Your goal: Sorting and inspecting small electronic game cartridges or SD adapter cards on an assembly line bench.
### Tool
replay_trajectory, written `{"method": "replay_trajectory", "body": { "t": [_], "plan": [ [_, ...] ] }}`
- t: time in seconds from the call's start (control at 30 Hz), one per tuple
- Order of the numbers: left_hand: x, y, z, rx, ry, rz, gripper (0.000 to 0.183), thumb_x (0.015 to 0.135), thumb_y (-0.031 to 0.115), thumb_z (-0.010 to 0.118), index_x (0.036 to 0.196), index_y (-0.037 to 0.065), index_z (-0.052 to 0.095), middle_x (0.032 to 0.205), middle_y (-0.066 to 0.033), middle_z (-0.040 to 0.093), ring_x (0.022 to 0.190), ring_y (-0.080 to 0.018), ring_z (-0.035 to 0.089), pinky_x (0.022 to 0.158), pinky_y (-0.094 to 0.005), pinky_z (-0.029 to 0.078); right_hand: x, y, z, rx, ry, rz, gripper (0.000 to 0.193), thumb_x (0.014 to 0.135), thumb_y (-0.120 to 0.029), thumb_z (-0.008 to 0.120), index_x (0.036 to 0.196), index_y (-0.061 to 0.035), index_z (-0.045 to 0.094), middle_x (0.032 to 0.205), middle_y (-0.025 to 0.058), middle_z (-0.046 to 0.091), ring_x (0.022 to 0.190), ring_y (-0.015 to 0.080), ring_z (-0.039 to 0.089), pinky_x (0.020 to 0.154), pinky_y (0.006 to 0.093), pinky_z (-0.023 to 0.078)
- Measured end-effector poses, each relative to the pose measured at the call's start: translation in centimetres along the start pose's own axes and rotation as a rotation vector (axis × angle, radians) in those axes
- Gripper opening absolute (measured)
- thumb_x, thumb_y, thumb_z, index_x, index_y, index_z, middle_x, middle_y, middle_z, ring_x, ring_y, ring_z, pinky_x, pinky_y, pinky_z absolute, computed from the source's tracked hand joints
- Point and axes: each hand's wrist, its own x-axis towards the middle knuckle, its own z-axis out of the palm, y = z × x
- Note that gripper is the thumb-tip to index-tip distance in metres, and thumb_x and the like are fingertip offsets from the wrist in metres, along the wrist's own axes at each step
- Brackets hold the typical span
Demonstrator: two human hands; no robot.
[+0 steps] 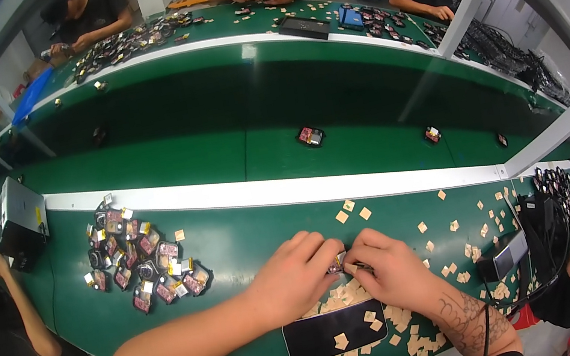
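Near the middle of the green bench, my left hand (303, 270) has its fingers closed around a small electronic module (337, 263), mostly hidden by the fingers. My right hand (385, 261) meets it from the other side, its fingers pinched on a thin, dark, pointed piece whose kind I cannot make out. Below both hands lies a dark flat phone-like slab (313, 339) with a few small beige squares on it. More beige squares (342, 296) are heaped between the slab and my hands.
A pile of small electronic modules (147, 242) lies to the left. Loose beige squares (454, 226) spread to the right, near a dark box (503, 257) and a cable. Beyond a white rail, a green belt (241, 147) carries several modules. Other people work around the benches.
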Motion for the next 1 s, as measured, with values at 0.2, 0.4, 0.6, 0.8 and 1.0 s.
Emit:
{"method": "replay_trajectory", "body": {
  "t": [0.2,0.4,0.6,0.8,1.0],
  "plan": [
    [-0.9,0.0,-0.9,0.024,0.001,-0.014,0.048,0.082,0.009,0.085,0.123,0.003,0.061,0.110,-0.0126,0.063,0.101,-0.0353,0.063,0.088,-0.0434,0.055,1.1,-1.3,-0.7,0.114,0.128,0.112,0.017,0.096,-0.006,0.075,0.112,-0.0040,0.070,0.098,0.0103,0.066,0.077,0.0223,0.071,0.066,0.0350,0.056],
    [1.5,0.2,0.6,-0.089,0.030,0.095,0.051,0.083,0.011,0.087,0.127,0.004,0.062,0.114,-0.0159,0.066,0.100,-0.0387,0.066,0.086,-0.0462,0.056,-1.2,3.8,1.5,0.580,-0.016,0.291,0.020,0.104,0.008,0.062,0.124,0.0038,0.064,0.108,0.0128,0.077,0.104,0.0178,0.076,0.085,0.0314,0.063],
    [-2.3,-2.6,1.0,-0.732,-0.059,-0.379,0.046,0.108,0.013,0.068,0.152,0.014,0.052,0.129,-0.0137,0.072,0.108,-0.0339,0.069,0.099,-0.0490,0.054,0.9,1.1,3.1,0.504,0.282,0.004,0.014,0.082,0.004,0.069,0.089,0.0012,0.058,0.071,0.0172,0.058,0.063,0.0378,0.061,0.057,0.0443,0.045],
    [0.0,-15.3,0.6,-0.548,0.095,-0.154,0.029,0.097,-0.001,0.065,0.124,-0.001,0.055,0.114,-0.0076,0.060,0.109,-0.0156,0.062,0.095,-0.0295,0.052,2.2,2.1,3.7,0.294,0.503,0.041,0.016,0.087,-0.004,0.071,0.096,0.0002,0.058,0.095,0.0203,0.064,0.088,0.0417,0.065,0.072,0.0500,0.051],
    [8.1,-16.1,-3.8,0.475,0.269,-0.353,0.038,0.090,0.011,0.076,0.126,0.003,0.069,0.121,-0.0218,0.072,0.107,-0.0405,0.072,0.093,-0.0454,0.058,1.7,5.8,2.8,0.097,0.304,0.033,0.021,0.103,-0.016,0.057,0.117,-0.0079,0.070,0.106,0.0197,0.068,0.093,0.0397,0.068,0.085,0.0492,0.058]
  ]
}}
